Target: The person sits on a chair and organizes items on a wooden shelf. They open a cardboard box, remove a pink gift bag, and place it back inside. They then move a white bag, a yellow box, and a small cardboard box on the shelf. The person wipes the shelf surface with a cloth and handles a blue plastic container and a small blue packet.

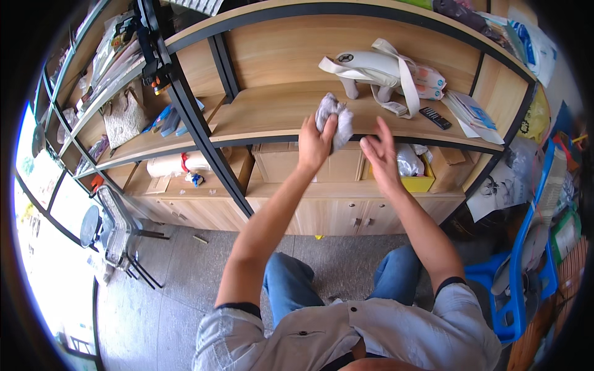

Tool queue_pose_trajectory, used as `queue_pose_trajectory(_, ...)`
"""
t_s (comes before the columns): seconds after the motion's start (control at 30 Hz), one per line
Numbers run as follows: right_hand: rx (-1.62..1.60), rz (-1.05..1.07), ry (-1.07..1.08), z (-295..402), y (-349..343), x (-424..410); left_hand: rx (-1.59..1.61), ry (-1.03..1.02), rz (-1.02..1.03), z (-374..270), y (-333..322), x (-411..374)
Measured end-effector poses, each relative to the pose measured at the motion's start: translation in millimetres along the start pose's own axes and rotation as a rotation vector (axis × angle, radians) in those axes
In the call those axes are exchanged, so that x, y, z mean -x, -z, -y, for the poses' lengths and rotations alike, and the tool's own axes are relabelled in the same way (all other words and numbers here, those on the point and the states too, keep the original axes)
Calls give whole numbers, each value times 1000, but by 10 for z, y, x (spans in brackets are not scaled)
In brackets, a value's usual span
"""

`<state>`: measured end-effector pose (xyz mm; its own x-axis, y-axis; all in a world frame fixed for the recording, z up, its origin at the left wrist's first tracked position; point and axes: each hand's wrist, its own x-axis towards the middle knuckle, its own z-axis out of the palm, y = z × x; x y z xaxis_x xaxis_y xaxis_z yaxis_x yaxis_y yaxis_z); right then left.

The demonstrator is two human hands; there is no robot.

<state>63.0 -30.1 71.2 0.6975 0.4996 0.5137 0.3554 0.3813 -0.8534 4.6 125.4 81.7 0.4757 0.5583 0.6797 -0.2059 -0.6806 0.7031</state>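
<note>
A crumpled grey-white cloth [342, 121] is gripped in my left hand [316, 141], above the front edge of a wooden shelf [278, 111]. To its right, my right hand [381, 150] is raised with fingers apart and holds nothing. Behind my hands, a white device with straps [371, 65] rests on the shelf beside a pack with a pink and white wrapper [429, 82]. A black remote control [435, 118] lies on the shelf to the right, near a stack of papers [471, 113].
Below the shelf are a cardboard box [278, 163] and a yellow box [420, 182] holding plastic bags. A black metal post [195, 120] stands left of my arms. A blue plastic chair [515, 278] is at my right; another chair [113, 227] stands far left.
</note>
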Motion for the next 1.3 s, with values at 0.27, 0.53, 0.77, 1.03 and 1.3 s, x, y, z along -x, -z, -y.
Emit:
queue_pose_trajectory(0.27,-540,144,-220,360,-390,-250,-294,-318,377,-207,359,179)
queue_pose_trajectory(0.53,519,-574,1023,1261,840,-1589,-546,-427,-625,418,2138,-324)
queue_pose_trajectory(0.77,946,-1087,1016,1158,1042,-2111,-208,195,-296,1414,2434,-621)
queue_pose_trajectory(1.03,894,-457,1349,1026,141,-2098,-836,286,-421,1507,2487,-853)
queue_pose_trajectory(1.3,1057,-822,1228,1092,1487,-2065,-918,357,-476,1323,2434,-881)
